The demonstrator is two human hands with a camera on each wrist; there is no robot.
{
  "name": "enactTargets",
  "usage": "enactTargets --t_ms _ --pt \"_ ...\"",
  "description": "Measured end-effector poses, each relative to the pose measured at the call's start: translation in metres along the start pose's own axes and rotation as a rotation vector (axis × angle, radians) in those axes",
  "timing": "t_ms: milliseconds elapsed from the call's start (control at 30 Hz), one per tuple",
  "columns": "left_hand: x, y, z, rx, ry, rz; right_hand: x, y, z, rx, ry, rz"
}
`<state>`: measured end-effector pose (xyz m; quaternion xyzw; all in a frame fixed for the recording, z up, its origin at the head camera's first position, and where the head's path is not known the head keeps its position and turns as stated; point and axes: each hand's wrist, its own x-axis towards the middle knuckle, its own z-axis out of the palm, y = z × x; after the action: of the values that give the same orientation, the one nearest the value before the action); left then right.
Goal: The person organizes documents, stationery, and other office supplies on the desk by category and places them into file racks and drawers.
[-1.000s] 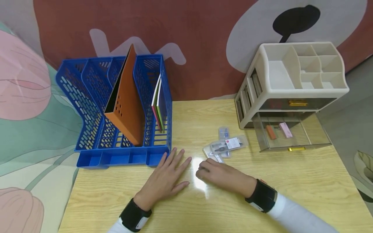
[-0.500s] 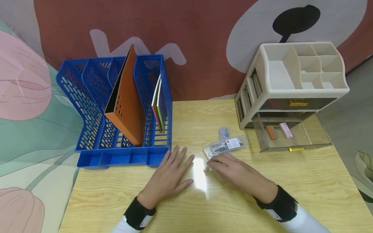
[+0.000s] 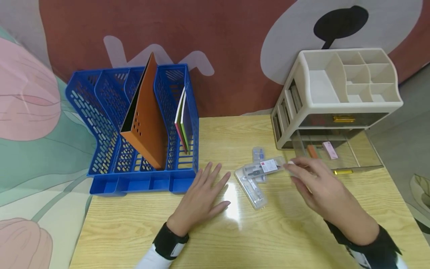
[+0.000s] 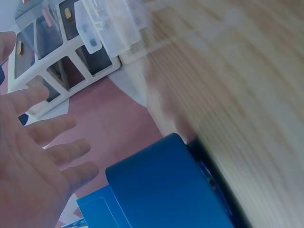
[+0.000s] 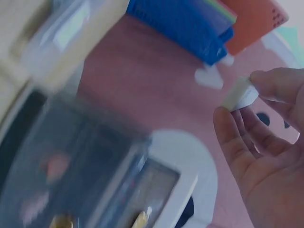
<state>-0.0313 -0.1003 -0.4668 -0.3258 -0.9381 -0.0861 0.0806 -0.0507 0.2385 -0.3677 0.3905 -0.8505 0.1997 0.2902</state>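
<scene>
My right hand is beside the pulled-out clear drawer, at its near left corner. In the right wrist view its thumb and fingers pinch a small white block, which looks like an eraser. Inside the drawer lie an orange block and a pink block. My left hand holds nothing; its fingers are spread over the table near the front corner of the blue file rack. Between the hands lie a clear case with a white label and a longer clear case.
A third clear case sticks out behind the labelled one. The white desk organizer stands at the right rear, its upper drawer closed. An orange folder and thin booklets stand in the rack.
My right hand has moved right from beside the clear cases to the drawer, carrying the white eraser, and the long case is uncovered. The left hand has shifted slightly right.
</scene>
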Motion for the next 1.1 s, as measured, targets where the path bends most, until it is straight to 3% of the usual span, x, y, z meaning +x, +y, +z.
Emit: enactTargets --t_ms 267,633,933,1100 --pt "0.004 0.002 0.004 -0.018 0.012 -0.025 -0.010 0.042 -0.026 -0.141 -0.072 0.100" --pt "0.006 0.003 0.003 -0.030 0.001 -0.045 -0.024 0.087 -0.033 -0.183 -0.098 0.211" --pt "0.011 0.004 0.003 -0.043 -0.002 -0.057 -0.035 0.123 -0.038 -0.247 -0.339 0.430" --pt "0.012 0.006 0.004 -0.035 -0.006 -0.045 -0.037 0.135 -0.038 -0.215 -0.483 0.539"
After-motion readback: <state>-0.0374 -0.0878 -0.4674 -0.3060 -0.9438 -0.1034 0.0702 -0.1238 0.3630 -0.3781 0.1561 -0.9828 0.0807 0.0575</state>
